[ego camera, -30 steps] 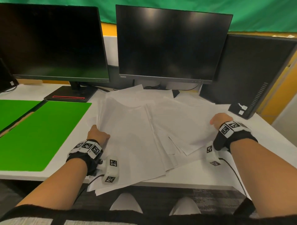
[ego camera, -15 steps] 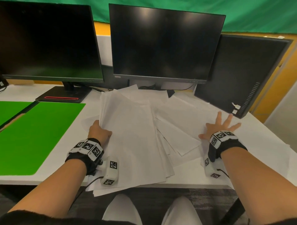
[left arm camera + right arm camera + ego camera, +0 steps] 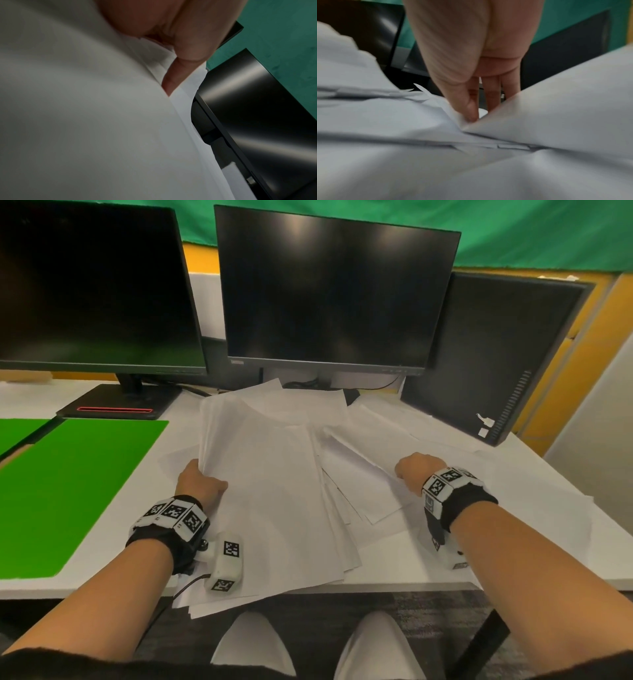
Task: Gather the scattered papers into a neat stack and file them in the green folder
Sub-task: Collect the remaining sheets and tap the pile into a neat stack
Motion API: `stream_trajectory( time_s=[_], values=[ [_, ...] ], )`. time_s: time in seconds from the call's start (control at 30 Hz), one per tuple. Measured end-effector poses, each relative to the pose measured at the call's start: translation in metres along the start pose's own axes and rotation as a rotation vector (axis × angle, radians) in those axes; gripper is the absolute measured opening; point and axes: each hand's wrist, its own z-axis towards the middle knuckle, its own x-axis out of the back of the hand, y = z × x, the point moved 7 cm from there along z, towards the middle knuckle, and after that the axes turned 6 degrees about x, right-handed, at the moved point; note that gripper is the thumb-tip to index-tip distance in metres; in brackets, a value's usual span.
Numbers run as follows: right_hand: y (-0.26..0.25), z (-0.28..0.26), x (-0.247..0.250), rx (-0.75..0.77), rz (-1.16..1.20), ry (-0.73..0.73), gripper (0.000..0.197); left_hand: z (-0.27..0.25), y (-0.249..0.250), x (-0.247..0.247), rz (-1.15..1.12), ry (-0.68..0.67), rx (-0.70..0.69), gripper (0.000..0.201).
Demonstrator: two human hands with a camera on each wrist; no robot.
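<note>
While we sit at the white bench (image 3: 394, 563), our left hand (image 3: 200, 482) holds the left edge of a big pile of papers (image 3: 274, 491). In the left wrist view the fingers (image 3: 173, 79) are tucked between the sheets and the thumb lies on top, so the hand grips part of the pile. The near end of the pile hangs a little over the near edge of the bench.

Our right hand (image 3: 416, 470) is on the right side of the papers. In the right wrist view the thumb (image 3: 469, 108) presses down on a sheet and the other fingers (image 3: 493, 94) go behind a raised sheet, so it pinches paper there. The paper is bunched up around the thumb.

More sheets lie spread out at odd angles between our hands and toward the far right.

The green folder (image 3: 68, 491) lies open and flat on the left of the bench, just beside the papers. No paper is in it yet.

Two dark screens (image 3: 335, 292) stand at the far side, and a black box (image 3: 496, 357) stands at the far right. Our knees show under the near edge.
</note>
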Motion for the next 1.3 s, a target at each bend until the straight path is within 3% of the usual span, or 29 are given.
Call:
stream_trajectory(
  time_s=[0.23,0.33,0.47,0.53,0.63,0.7,0.77,0.87,0.97,1.07,1.2,1.3],
  values=[
    [0.057,-0.033,0.012,-0.150,-0.166,0.266,0.033,0.006,-0.001,0.011,-0.274,-0.008,0.058,0.052],
    [0.069,-0.045,-0.003,-0.131,-0.053,0.389,0.024,0.010,-0.004,0.012,-0.431,-0.033,0.105,0.055],
    [0.082,-0.067,-0.009,-0.210,0.250,0.679,0.010,0.010,0.002,0.000,-0.518,-0.074,0.095,0.058],
    [0.084,-0.073,-0.003,-0.196,0.276,0.798,0.014,0.007,0.009,-0.007,-0.517,-0.095,0.072,0.058],
    [0.076,-0.075,0.008,-0.142,0.211,0.828,0.016,0.005,0.014,-0.015,-0.557,-0.148,0.061,0.065],
    [0.075,-0.072,0.009,-0.176,0.247,0.762,0.014,0.007,0.013,-0.018,-0.637,-0.204,0.091,0.064],
    [0.078,-0.059,-0.004,-0.252,0.330,0.579,0.015,0.004,0.014,-0.019,-0.684,-0.271,0.116,0.061],
    [0.070,-0.043,-0.020,-0.208,0.423,0.271,0.015,-0.002,0.016,-0.019,-0.658,-0.317,0.109,0.055],
    [0.061,-0.037,-0.028,-0.173,0.470,0.080,0.027,-0.007,0.018,-0.021,-0.626,-0.336,0.084,0.054],
    [0.064,-0.035,-0.041,-0.211,0.502,0.039,0.022,-0.010,0.020,-0.027,-0.604,-0.348,0.083,0.053],
    [0.072,-0.026,-0.036,-0.343,0.758,0.213,0.044,-0.010,0.023,-0.034,-0.561,-0.350,0.076,0.051],
    [0.066,-0.022,-0.033,-0.304,0.855,0.103,0.067,0.001,0.014,-0.033,-0.482,-0.276,0.104,0.052]
  ],
)
